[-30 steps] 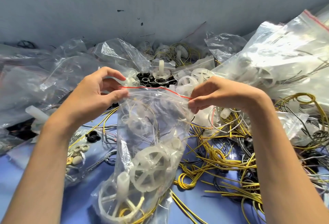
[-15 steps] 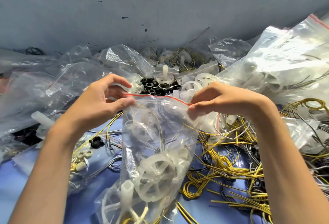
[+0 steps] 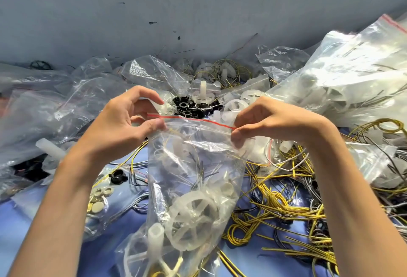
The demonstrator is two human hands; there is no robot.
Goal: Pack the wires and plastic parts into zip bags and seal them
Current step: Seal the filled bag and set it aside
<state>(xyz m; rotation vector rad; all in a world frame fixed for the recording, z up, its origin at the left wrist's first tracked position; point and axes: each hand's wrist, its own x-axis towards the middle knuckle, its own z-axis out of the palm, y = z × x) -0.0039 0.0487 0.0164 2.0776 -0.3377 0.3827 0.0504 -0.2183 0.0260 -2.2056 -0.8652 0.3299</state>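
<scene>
My left grip [image 3: 119, 131] pinches the left end of the zip bag [image 3: 198, 162] at its red seal strip [image 3: 198, 120]; my right grip [image 3: 268, 122] pinches the right end. The bag hangs between and below both grips, containing a white plastic wheel [image 3: 193, 219]. Loose yellow wires [image 3: 275, 208] lie below the right grip.

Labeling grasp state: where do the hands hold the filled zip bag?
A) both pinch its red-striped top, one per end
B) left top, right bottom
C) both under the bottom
A: left hand and right hand each pinch an end of the red-striped top of the zip bag.
</scene>
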